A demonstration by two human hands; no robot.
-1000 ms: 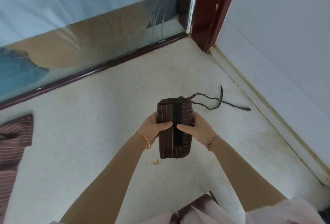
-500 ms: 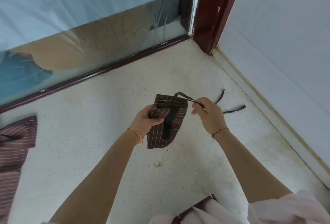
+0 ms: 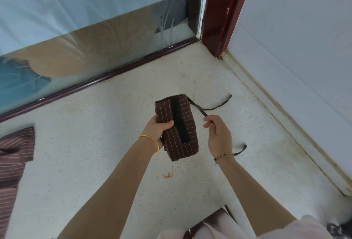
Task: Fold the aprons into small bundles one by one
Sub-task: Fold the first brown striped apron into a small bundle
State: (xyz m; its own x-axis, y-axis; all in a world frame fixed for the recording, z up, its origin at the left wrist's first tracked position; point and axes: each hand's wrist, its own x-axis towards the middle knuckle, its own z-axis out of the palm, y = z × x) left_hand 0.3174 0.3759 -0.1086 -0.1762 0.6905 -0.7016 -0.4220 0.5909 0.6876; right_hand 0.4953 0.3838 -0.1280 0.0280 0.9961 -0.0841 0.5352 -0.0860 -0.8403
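Closest to you, at the bottom edge, is a fold of your pale pink clothing (image 3: 285,227), and both bare forearms reach forward from it over the speckled off-white floor (image 3: 95,153). A small orange stain (image 3: 167,175) marks the floor between your arms. Past it, your left hand (image 3: 158,130), with a thin gold bangle (image 3: 150,141) at the wrist, grips the folded brown pinstriped apron bundle (image 3: 177,126) by its left side, thumb laid across the front and fingers curled behind. The bundle is held above the floor, tilted, with a black fabric band (image 3: 180,120) running down its face. Just to its right, not touching it, your right hand (image 3: 218,136), which wears a braided cord bracelet (image 3: 223,156), has its fingers curled round the apron's dark thin tie string (image 3: 198,109). The string runs up from your fingers to the bundle's far right corner; one loose end trails off to the right, and another shows beside your right wrist. Well off to the left lies a second brown striped apron (image 3: 13,153), cut by the frame edge. Beyond are a dark red sill (image 3: 95,84), a frosted glass panel (image 3: 95,48), a red-brown wooden post (image 3: 219,10) and a white wall (image 3: 295,48).
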